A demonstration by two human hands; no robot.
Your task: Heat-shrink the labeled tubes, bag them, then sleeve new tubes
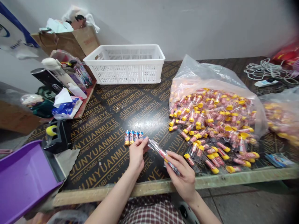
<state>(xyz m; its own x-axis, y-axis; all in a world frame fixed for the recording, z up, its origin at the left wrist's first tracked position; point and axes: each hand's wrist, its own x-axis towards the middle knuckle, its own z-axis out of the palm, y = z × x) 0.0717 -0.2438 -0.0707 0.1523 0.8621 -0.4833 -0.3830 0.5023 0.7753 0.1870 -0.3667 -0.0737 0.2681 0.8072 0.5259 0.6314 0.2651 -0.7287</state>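
Observation:
A clear plastic tube [158, 149] with red-and-white contents and a yellow band slants between my hands. My right hand [181, 174] is wrapped round its lower end, together with something shiny below the fingers. The fingertips of my left hand [138, 153] are pinched at the tube's upper end, where a small blue item partly shows. Just beyond my left hand, several small blue-and-orange cylinders [131, 137] stand or lie side by side in a row. To the right, a large pile of yellow-capped tubes [210, 115] spills from a clear plastic bag [196, 70].
A white basket [128, 71] sits at the back of the dark table [105, 165]. Bottles and a paper bag [81, 42] crowd the left, above a purple dustpan [28, 177]. At right are a coiled cable [263, 70], another filled bag [283, 112] and blue packets [279, 160].

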